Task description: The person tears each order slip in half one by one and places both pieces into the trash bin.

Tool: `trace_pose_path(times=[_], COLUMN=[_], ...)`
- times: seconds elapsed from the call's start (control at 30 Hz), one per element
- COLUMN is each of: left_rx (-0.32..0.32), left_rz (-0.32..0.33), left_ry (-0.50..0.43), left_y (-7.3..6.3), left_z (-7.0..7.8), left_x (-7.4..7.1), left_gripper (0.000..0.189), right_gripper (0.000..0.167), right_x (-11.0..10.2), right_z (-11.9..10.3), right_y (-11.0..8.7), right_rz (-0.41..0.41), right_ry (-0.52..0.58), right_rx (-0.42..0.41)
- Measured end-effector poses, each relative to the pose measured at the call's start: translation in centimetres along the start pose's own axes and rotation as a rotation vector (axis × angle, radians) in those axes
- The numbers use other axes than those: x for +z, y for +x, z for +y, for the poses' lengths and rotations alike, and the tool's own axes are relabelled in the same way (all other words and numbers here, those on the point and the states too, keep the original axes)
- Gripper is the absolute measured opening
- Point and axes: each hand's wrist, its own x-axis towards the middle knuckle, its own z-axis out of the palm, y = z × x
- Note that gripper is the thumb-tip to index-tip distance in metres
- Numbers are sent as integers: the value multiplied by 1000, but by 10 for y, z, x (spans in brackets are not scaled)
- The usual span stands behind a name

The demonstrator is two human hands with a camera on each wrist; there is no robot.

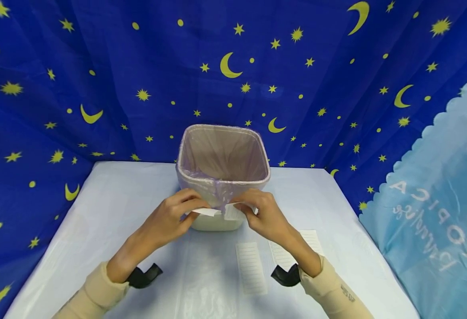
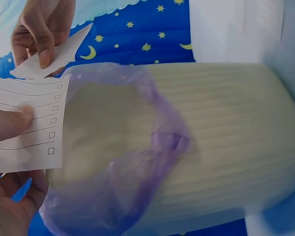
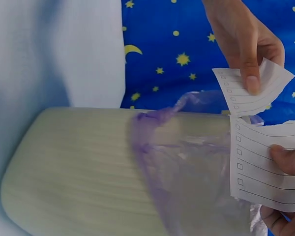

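Note:
My left hand (image 1: 175, 217) pinches a torn piece of lined checklist paper (image 2: 37, 125) between thumb and fingers. Opposite it, my right hand (image 1: 265, 217) pinches another piece of the same paper (image 3: 265, 167). Rough torn edges show on both, and in the right wrist view their corners meet; whether they still join there I cannot tell. Both hands are at the near side of a pale bin (image 1: 217, 225), in front of its rim. A thin purple bag (image 1: 217, 188) lines the bin and folds over the rim, with a gathered knot at the front.
Two lined paper strips, a near one (image 1: 251, 268) and a farther-right one (image 1: 313, 241), lie on the white-covered table (image 1: 137, 186). The right strip is partly behind my forearm. A blue curtain (image 1: 157, 66) with stars and moons stands behind; a light-blue cloth (image 1: 437, 199) hangs at right.

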Motion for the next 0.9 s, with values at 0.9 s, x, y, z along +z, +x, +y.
trace_pose_path(times=[0.9], left_rx=[-144], left_rz=[60], left_ry=[6], left_y=[70], left_z=[-18], left_x=[-25], left_gripper=[13], right_gripper=[11], right_x=[-30], right_z=[15], right_y=[70], right_rz=[121], right_ry=[16], right_rx=[93])
